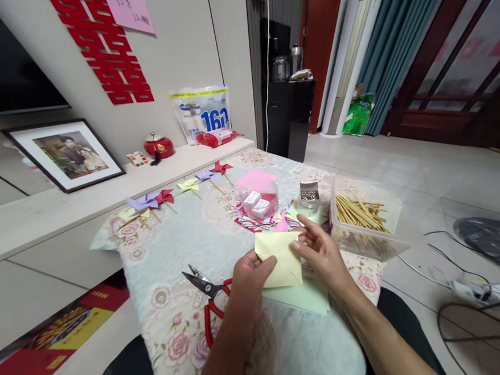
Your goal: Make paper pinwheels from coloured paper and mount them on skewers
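Between my two hands is a square of pale yellow paper [281, 259], with cut or creased lines near its corners. My left hand [254, 276] pinches its left edge, thumb on top. At the upper right edge, my right hand [318, 248] pinches the paper between thumb and fingers, the index finger raised. Light green paper [303, 298] lies below it on the flowered tablecloth [178, 324]. Pliers with red handles [210, 293], jaws apart, rest left of my left hand. Beyond my hands are colourful striped paper pieces [252, 223].
Several paper pinwheels on sticks [144, 203] lie at the back left. A round clear container [257, 201] holds small white boxes. A small box of metal pins [309, 193] and a plastic bin of wooden sticks [363, 214] stand right. Pink paper [257, 178] lies behind.
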Tool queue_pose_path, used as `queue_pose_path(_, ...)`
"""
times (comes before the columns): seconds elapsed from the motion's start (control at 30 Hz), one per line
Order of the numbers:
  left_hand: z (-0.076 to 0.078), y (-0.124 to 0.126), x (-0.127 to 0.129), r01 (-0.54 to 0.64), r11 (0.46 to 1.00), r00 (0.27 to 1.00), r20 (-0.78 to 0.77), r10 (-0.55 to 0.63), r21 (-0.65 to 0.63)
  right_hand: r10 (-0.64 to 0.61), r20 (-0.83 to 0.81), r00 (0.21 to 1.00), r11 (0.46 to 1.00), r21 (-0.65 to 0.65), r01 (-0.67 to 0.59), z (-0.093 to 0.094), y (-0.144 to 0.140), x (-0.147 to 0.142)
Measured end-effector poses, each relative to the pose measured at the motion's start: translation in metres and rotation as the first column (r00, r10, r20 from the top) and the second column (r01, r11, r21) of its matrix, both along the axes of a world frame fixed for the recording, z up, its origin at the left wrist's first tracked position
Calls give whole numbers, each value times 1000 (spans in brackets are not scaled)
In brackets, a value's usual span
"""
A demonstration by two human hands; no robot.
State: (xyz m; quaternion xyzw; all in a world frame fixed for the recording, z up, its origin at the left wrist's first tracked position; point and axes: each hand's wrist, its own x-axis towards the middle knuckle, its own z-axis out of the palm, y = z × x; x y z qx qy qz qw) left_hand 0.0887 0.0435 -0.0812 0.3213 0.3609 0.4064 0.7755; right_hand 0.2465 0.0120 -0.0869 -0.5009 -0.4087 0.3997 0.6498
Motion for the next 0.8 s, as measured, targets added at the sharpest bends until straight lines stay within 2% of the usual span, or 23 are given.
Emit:
queue_pose_path(0.07,1,1,-1,-10,1000,1000,6,10,-9,-123,138,983,990,92,111,-2,-1,3)
queue_pose_path(0.13,2,1,-2,-18,1000,1000,9,19,-12,-202,315,927,969,204,142,0,-3,4)
queue_pose_path(0.2,3,2,-3,-22,1000,1000,11,22,-14,-228,481,846,949,305,82,4,-6,4)
queue_pose_path(0.3,5,3,-5,-28,999,999,20,28,-25,-170,625,762,924,371,-98,11,-9,1)
queue_pose_path(0.4,7,5,-6,-41,999,999,32,42,-30,-63,699,712,908,336,-250,14,-9,0)
queue_pose_path(0.5,9,5,-6,-53,998,998,25,54,-33,38,740,671,907,256,-333,14,-9,1)
queue_pose_path(0.63,10,4,-6,-47,999,999,15,48,-24,113,759,641,906,187,-381,11,-9,2)
queue_pose_path(0.8,7,5,-4,-59,998,998,16,59,22,172,730,661,890,172,-422,9,-8,5)
